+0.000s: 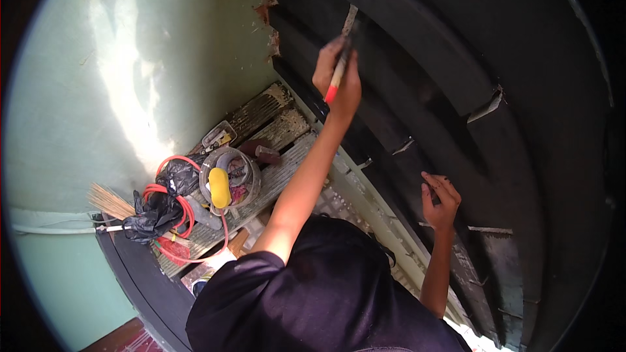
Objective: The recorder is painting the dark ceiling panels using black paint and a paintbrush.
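My left hand is raised toward the far part of a dark painted slatted surface. Its fingers are wrapped round a paintbrush with a pale handle and a red end. The brush head points away from me, close to a narrow unpainted strip, and looks slightly blurred; whether it touches the surface I cannot tell. Lower and to the right, my right hand hovers by the dark slats with bent fingers, the thumb apart, and nothing visible in it.
At left, weathered boards carry a clear bucket with a yellow sponge-like piece, a black plastic bag, a coiled red hose, a straw broom and a small tray. A pale green wall rises beyond.
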A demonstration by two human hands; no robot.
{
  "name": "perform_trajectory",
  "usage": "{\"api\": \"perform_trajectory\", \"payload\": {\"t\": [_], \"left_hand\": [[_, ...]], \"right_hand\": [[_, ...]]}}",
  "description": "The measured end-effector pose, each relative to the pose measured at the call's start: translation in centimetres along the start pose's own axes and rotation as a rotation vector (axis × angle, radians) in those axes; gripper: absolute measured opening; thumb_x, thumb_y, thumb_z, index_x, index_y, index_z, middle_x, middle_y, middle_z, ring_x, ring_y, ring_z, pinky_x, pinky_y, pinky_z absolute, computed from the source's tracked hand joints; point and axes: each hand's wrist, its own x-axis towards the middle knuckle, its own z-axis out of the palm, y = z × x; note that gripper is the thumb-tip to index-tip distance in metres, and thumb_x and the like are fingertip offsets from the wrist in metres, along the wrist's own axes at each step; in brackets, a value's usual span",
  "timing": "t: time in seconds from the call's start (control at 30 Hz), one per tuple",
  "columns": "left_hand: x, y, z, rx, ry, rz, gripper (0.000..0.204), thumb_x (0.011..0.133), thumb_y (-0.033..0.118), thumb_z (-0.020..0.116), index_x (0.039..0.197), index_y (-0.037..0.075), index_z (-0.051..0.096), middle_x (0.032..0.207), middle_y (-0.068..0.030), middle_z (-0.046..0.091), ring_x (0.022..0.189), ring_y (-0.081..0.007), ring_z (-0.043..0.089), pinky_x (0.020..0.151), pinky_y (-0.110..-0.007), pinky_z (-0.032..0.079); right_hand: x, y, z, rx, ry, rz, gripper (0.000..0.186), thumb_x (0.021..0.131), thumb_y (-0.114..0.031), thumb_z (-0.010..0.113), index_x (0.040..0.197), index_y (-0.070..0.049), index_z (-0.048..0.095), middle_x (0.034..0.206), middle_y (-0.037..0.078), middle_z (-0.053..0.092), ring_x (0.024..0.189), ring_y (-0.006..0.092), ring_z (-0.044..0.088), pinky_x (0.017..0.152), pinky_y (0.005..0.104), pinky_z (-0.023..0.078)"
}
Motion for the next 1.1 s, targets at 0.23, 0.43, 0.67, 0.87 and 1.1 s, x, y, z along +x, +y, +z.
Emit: {"api": "perform_trajectory", "payload": {"t": [0.23,0.43,0.67,0.87,1.1], "left_hand": [[-4.5,0.7,1.9,0.078,0.010,-0.102,0.019,0.081,-0.006,0.068,0.099,-0.003,0.063,0.106,-0.0213,0.070,0.098,-0.0334,0.071,0.084,-0.036,0.055],[-4.1,2.8,0.4,-0.121,-0.050,-0.055,0.023,0.080,-0.007,0.070,0.102,-0.003,0.064,0.104,-0.0158,0.071,0.098,-0.0267,0.071,0.081,-0.033,0.055],[-3.5,0.0,3.3,0.166,-0.002,0.037,0.021,0.080,-0.005,0.070,0.099,0.000,0.061,0.098,-0.0186,0.068,0.090,-0.0321,0.071,0.076,-0.033,0.055],[-9.6,5.3,0.7,-0.254,-0.325,0.056,0.025,0.076,-0.007,0.074,0.096,-0.001,0.060,0.103,-0.0191,0.069,0.100,-0.0335,0.070,0.083,-0.035,0.055],[-1.4,0.6,1.6,-0.078,0.096,-0.150,0.017,0.085,-0.005,0.069,0.099,-0.002,0.059,0.106,-0.0133,0.070,0.079,-0.0125,0.064,0.071,-0.026,0.052]], "right_hand": [[-0.8,0.1,0.4,0.000,-0.015,-0.027,0.029,0.082,0.007,0.066,0.108,-0.002,0.073,0.093,0.010,0.069,0.068,0.0148,0.060,0.055,0.0245,0.046],[-1.1,1.3,-0.7,-0.002,-0.005,-0.033,0.029,0.081,0.006,0.067,0.108,-0.002,0.073,0.091,0.009,0.069,0.066,0.0129,0.059,0.054,0.0233,0.045],[-0.5,1.8,-0.4,0.004,-0.019,-0.061,0.028,0.081,0.004,0.067,0.107,-0.003,0.073,0.083,0.009,0.068,0.065,0.0174,0.059,0.055,0.0272,0.044],[-0.1,2.8,-1.6,-0.013,-0.051,-0.093,0.026,0.081,0.001,0.067,0.106,-0.003,0.074,0.069,0.005,0.060,0.052,0.0130,0.046,0.049,0.0268,0.035],[0.6,4.2,-2.0,-0.031,-0.105,-0.211,0.029,0.078,-0.001,0.068,0.107,-0.004,0.073,0.068,0.007,0.060,0.051,0.0181,0.050,0.049,0.0292,0.038]]}}
